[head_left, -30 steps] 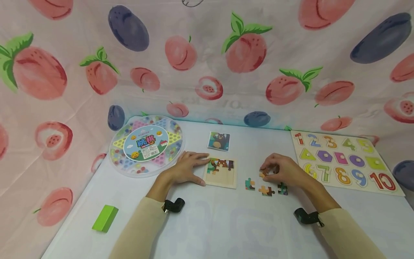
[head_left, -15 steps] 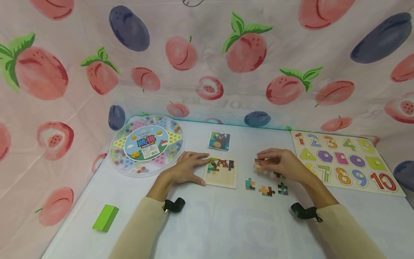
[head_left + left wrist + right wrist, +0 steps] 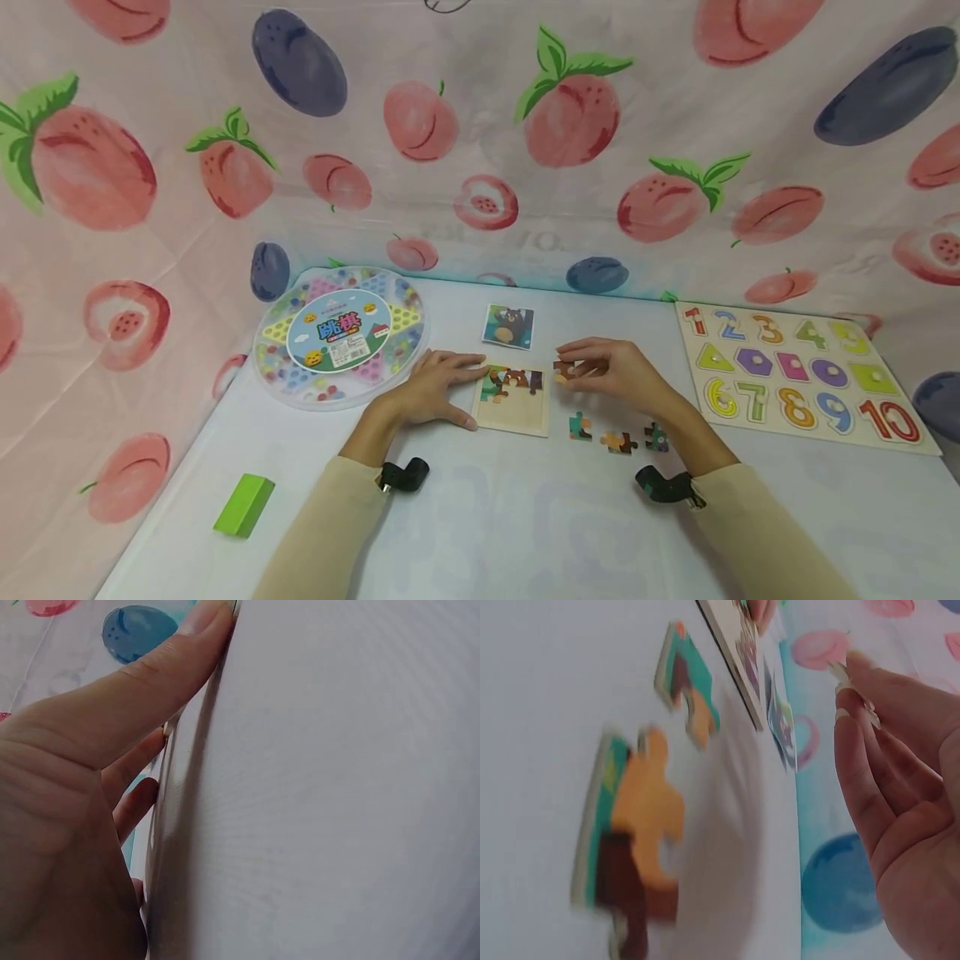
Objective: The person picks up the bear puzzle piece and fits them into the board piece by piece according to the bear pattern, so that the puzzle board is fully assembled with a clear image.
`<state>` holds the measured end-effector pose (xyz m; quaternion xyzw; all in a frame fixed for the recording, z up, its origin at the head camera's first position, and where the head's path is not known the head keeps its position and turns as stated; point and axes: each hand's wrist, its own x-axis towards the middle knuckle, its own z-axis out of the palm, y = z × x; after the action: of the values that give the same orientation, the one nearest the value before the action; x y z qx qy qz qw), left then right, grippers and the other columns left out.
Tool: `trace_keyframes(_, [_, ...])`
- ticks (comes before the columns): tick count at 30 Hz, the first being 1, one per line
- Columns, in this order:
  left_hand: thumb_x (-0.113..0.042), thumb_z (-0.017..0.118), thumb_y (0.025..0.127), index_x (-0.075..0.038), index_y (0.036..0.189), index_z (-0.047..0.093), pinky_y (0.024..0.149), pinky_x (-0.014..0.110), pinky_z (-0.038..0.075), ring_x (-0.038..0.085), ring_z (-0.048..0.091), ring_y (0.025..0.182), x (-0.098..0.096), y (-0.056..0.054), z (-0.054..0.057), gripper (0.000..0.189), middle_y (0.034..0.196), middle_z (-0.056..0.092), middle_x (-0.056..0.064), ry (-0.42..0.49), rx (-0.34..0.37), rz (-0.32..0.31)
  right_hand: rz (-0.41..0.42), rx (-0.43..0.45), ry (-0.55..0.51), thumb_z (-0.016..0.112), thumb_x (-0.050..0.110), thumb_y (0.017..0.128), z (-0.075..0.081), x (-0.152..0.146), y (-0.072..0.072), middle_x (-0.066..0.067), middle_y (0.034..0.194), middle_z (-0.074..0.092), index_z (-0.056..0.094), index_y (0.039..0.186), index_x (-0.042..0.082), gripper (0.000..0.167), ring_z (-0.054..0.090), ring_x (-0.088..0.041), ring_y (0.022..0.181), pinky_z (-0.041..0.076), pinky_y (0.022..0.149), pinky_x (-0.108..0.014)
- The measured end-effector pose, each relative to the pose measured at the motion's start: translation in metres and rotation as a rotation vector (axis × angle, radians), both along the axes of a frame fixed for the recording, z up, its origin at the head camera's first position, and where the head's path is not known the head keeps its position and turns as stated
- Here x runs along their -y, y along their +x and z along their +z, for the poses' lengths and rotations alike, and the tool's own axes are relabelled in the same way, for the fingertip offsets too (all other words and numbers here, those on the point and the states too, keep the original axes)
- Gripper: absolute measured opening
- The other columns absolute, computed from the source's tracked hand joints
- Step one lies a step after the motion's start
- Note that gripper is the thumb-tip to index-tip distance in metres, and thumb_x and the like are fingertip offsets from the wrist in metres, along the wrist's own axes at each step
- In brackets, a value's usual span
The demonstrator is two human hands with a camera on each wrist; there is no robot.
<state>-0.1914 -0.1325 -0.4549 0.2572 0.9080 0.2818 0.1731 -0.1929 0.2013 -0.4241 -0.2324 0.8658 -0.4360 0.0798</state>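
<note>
My right hand [image 3: 622,377] pinches a brown jigsaw piece [image 3: 564,371] between thumb and fingers, just right of a small wooden puzzle tray [image 3: 525,419]. In the right wrist view the held piece [image 3: 873,715] shows only its thin pale edge. Bear-picture pieces [image 3: 513,379] fill the top of the tray; bare wood shows below. Along the tray's left side rests my left hand [image 3: 431,390], fingers spread, index fingertip at the upper edge and thumb near the lower corner. Loose on the table lie a teal piece [image 3: 579,427], an orange-brown piece [image 3: 618,442] and a dark green piece [image 3: 656,437].
Behind the tray lies a bear picture card [image 3: 509,326]. A round Chinese checkers set [image 3: 341,337] stands at the back left, a wooden number board [image 3: 802,371] at the right. A green block [image 3: 244,506] lies at the front left. Fruit-print cloth [image 3: 480,133] hangs behind.
My right hand has lifted the brown jigsaw piece from among the loose pieces and carried it left, close to the tray. My left hand has stayed at the tray's edge.
</note>
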Motion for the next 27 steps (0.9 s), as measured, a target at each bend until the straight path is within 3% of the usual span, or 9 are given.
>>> trace_keyframes(8, [-0.045,0.088,0.075,-0.027,0.153,0.048,0.129,0.060,0.005,0.027,0.026,0.154,0.001,-0.001,0.000,0.089,0.167,0.035,-0.006,-0.005,-0.012,-0.005,0.026,-0.005,0.018,0.081,0.011,0.086,-0.002,0.032,0.000,-0.012,0.129,0.070,0.072,0.124,0.002,0.040,0.073,-0.016,0.093,0.059,0.077,-0.020])
trace_keyframes(15, [-0.046,0.087,0.076,-0.027,0.153,0.048,0.129,0.060,0.007,0.027,0.028,0.152,0.001,-0.001,-0.001,0.089,0.167,0.035,-0.007,-0.016,-0.020,-0.014,0.050,0.053,0.009,0.080,0.011,0.087,-0.005,0.053,0.002,-0.014,0.131,0.067,0.073,0.122,0.001,0.037,0.073,-0.021,0.096,0.059,0.079,-0.021])
trace_keyframes(21, [-0.047,0.087,0.077,-0.029,0.154,0.045,0.130,0.058,0.004,0.025,0.025,0.154,0.001,-0.002,-0.002,0.090,0.168,0.033,-0.009,-0.027,-0.009,-0.017,0.036,0.064,0.032,0.081,0.012,0.086,-0.010,0.062,0.004,-0.013,0.127,0.068,0.075,0.119,0.004,0.035,0.073,-0.015,0.090,0.058,0.077,-0.020])
trace_keyframes(27, [-0.047,0.087,0.076,-0.027,0.153,0.047,0.128,0.058,0.010,0.025,0.029,0.150,0.001,-0.002,-0.001,0.089,0.167,0.034,-0.008,-0.015,-0.023,-0.018,0.007,0.041,0.070,0.085,0.015,0.083,-0.015,0.069,0.002,-0.010,0.119,0.073,0.078,0.112,0.007,0.031,0.071,-0.009,0.082,0.056,0.071,-0.018])
